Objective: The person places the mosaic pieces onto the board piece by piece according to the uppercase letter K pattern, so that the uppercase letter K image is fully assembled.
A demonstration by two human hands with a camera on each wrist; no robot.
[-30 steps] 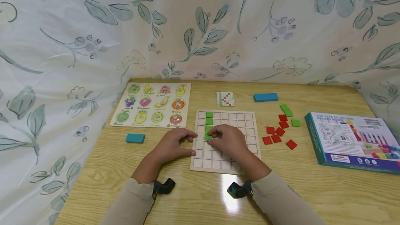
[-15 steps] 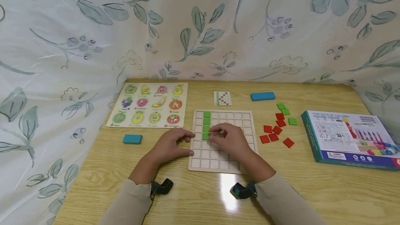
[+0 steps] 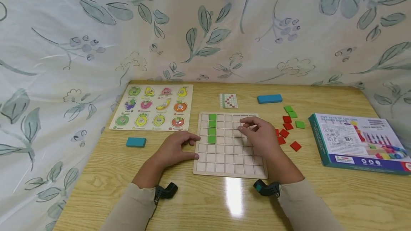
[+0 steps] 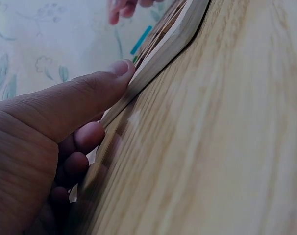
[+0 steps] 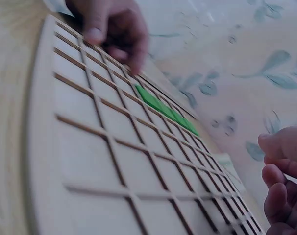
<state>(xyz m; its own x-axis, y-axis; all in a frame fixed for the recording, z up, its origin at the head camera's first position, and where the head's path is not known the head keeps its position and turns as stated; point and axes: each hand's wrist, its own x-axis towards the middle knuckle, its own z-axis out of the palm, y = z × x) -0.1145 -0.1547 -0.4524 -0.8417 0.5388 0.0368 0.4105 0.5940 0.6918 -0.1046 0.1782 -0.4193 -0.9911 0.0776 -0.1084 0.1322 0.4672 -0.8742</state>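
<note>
Touching board at left edge: left hand, grip relaxed. Right hand, grip parted, empty, over its right half. Four green tiles in its second column; an edge nudge could unseat them.

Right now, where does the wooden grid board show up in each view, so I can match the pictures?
Head: the grid board lies just below and right of center.
Left wrist: only part shows, its pale side slanting from top center toward the thumb.
Right wrist: it spreads from upper left to bottom right, filling much of the picture.
Shared landmark: the left hand, at its edge in all three.
</note>
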